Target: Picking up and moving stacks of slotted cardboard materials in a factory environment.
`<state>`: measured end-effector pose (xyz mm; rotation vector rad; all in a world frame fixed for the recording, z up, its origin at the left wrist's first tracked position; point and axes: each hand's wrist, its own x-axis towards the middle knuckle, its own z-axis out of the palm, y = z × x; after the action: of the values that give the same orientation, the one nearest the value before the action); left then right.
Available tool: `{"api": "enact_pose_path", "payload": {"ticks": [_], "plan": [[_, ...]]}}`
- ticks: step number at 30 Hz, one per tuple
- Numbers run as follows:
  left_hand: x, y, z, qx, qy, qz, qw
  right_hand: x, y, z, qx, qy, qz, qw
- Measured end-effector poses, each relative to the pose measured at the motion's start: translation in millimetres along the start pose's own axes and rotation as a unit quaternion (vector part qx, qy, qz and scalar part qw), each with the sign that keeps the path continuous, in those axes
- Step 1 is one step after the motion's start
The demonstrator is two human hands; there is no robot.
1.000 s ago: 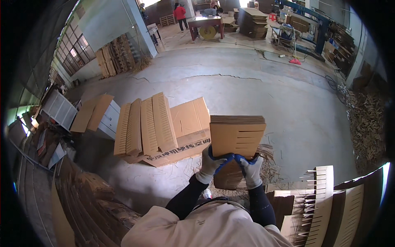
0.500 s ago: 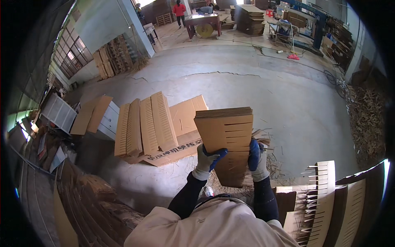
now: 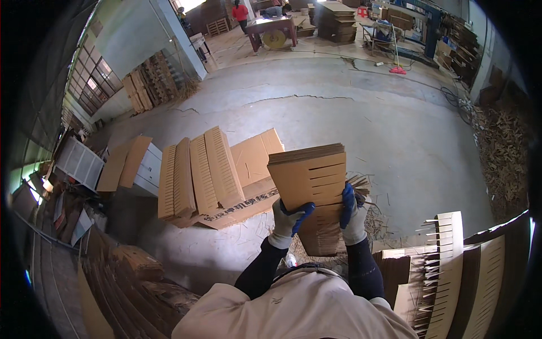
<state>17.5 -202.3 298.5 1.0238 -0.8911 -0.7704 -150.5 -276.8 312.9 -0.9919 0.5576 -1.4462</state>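
Held upright in front of me is a thick stack of brown cardboard sheets [image 3: 307,178], with slits cut in from its right side. My left hand [image 3: 289,219], in a white glove with blue on its palm and fingers, is closed on the stack's left edge, thumb across the front face. On the opposite edge my right hand [image 3: 353,214], gloved the same way, grips with its fingers mostly behind the stack. Thin cardboard strips [image 3: 359,189] show just beyond the right hand.
Slotted cardboard stacks [image 3: 212,169] lie on a flattened carton [image 3: 257,195] at the left. More slotted sheets [image 3: 449,271] stand near right, beside scraps on the floor. A scrap heap [image 3: 502,152] lines the right wall. Far off, a person in red [image 3: 240,13] is near a table [image 3: 271,25].
The view has shifted slightly. Both hands keep their hold on the cardboard stack, which has tilted a little, its right top corner higher.
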Motion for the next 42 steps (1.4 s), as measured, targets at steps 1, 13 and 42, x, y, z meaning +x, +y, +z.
{"api": "enact_pose_path", "payload": {"ticks": [1,13,42], "plan": [[-2.0,11.7,6.7,-0.003,0.004,-0.01,1.0,0.3,4.0,-1.6,-0.004,0.007,-0.005,1.0],[3.8,16.8,9.6,-0.036,0.056,-0.005,0.998,16.1,-2.9,-29.1,-0.036,-0.13,0.067,0.989],[34.1,26.8,-27.7,-0.167,-0.008,0.008,0.986,41.2,-72.8,46.0,-0.151,-0.298,-0.027,0.942]]}}
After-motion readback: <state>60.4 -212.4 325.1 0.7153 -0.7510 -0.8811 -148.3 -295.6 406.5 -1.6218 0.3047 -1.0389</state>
